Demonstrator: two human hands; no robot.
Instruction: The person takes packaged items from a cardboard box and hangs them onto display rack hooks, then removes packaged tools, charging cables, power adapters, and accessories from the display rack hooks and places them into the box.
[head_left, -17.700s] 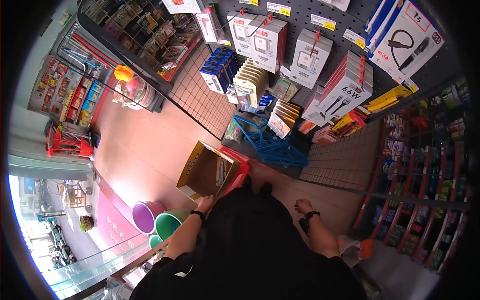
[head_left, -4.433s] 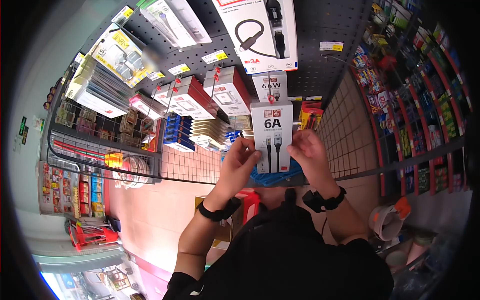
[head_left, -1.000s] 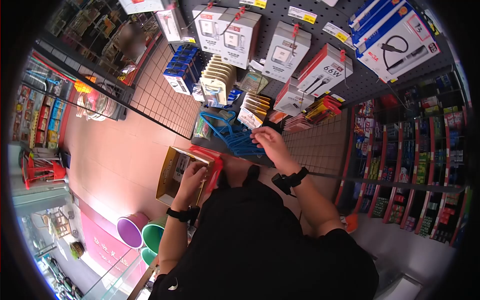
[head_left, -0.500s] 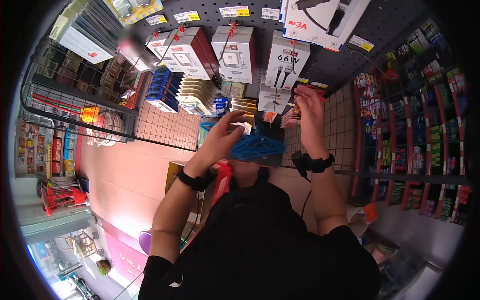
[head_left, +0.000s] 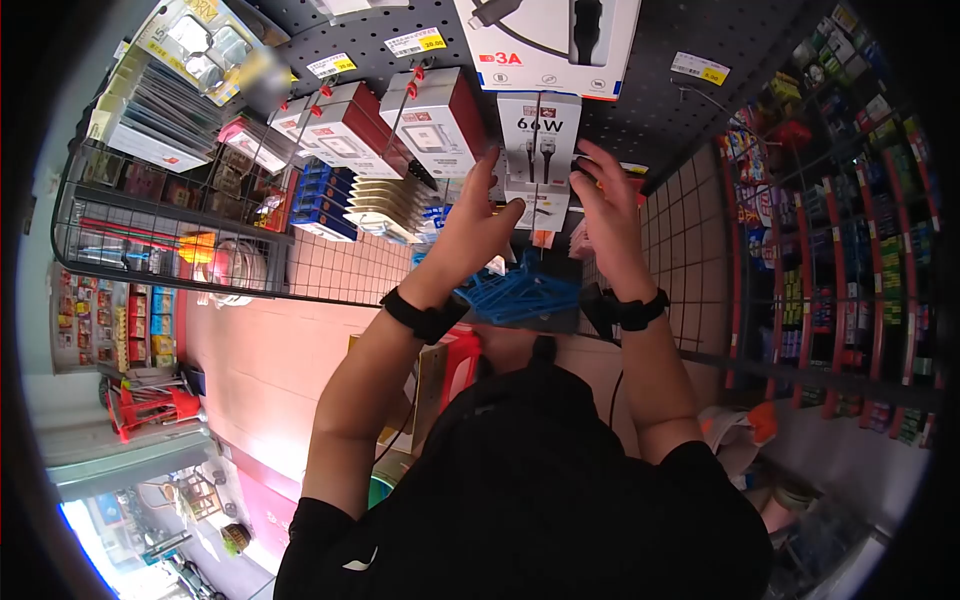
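A white 66W charging cable box [head_left: 540, 124] hangs on a hook at the pegboard's middle. My left hand [head_left: 478, 222] is beside its left lower edge, fingers raised and thumb apart, holding nothing. On the box's right side, my right hand [head_left: 612, 218] is open, with its fingertips close to the edge; I cannot tell whether they touch it. Just below, between both hands, hangs another white cable box [head_left: 545, 212]. A larger white 3A cable box [head_left: 550, 55] hangs above. Left of these, a white charger box [head_left: 432, 128] hangs near my left fingertips.
Blue plastic hangers [head_left: 525, 292] hang beneath my hands. Blue boxes [head_left: 325, 200] and cream-coloured packs [head_left: 385, 208] hang at left. A black wire rack [head_left: 180, 265] juts out on the left; product shelves [head_left: 830, 270] line the right. A red stool [head_left: 460, 365] stands below.
Both my hands have moved up and inward toward the 66W box, the left one also to the right. The view has shifted, so the shelf goods appear displaced.
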